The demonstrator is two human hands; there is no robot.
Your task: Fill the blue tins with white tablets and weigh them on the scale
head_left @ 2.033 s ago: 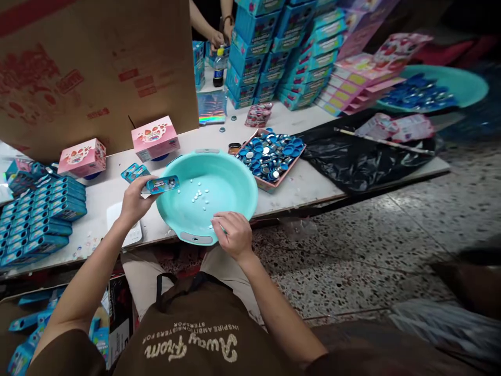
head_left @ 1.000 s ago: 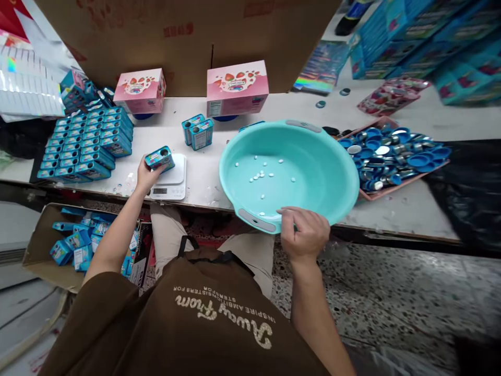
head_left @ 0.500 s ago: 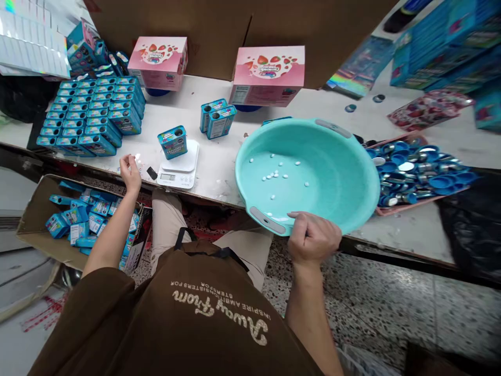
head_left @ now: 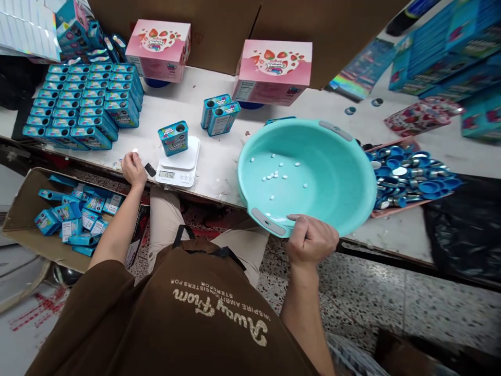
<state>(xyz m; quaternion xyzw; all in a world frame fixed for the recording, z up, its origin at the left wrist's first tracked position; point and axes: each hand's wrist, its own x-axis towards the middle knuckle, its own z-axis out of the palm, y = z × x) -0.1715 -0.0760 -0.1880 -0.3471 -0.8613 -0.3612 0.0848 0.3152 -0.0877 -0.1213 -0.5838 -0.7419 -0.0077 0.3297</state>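
Note:
A blue tin stands on the white scale, whose display is lit with digits. Just left of the scale, my left hand rests at the table edge, fingers pinched on a small white piece. My right hand is closed at the near rim of the turquoise basin; what it holds, if anything, is hidden. Several white candies lie scattered on the basin floor. Two blue tins stand together behind the scale. A small black piece lies between my left hand and the scale.
Rows of blue tins fill the table's left. An open carton below holds more tins. Two pink boxes stand at the back. Right of the basin, a pink tray holds blue and silver lids. A black bag lies farther right.
The scale display has gone from about zero to a larger number. The white piece now shows more clearly at my left fingertips. My right hand stays at the basin rim. The view has shifted slightly.

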